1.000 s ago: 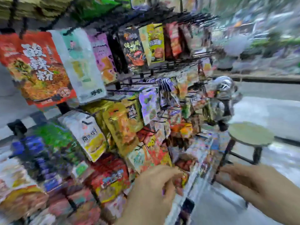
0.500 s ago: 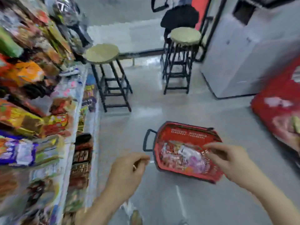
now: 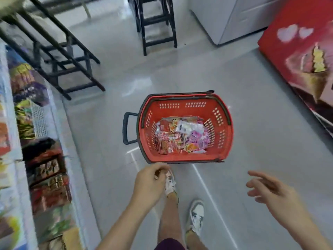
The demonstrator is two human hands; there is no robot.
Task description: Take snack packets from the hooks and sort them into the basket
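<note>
A red plastic basket [image 3: 185,105] with a black handle stands on the grey floor straight ahead. Several snack packets [image 3: 182,136], pink, red and white, lie in a heap inside it. My left hand [image 3: 149,184] hovers just short of the basket's near rim, fingers curled, pinching a small brown packet [image 3: 157,175] that is mostly hidden by the fingers. My right hand [image 3: 268,188] floats to the right of it, below the basket, fingers spread and holding nothing.
Snack shelves [image 3: 45,168] line the left edge. Two black stools [image 3: 59,56] [image 3: 156,24] stand beyond the basket. A red ice-cream freezer [image 3: 306,51] and a white cabinet [image 3: 234,15] close off the right. My feet [image 3: 196,215] are on the floor below.
My view swung from the hook rack down to the basket on the floor. The left hand came away from the rack with a small packet, and the right hand drew back from the basket.
</note>
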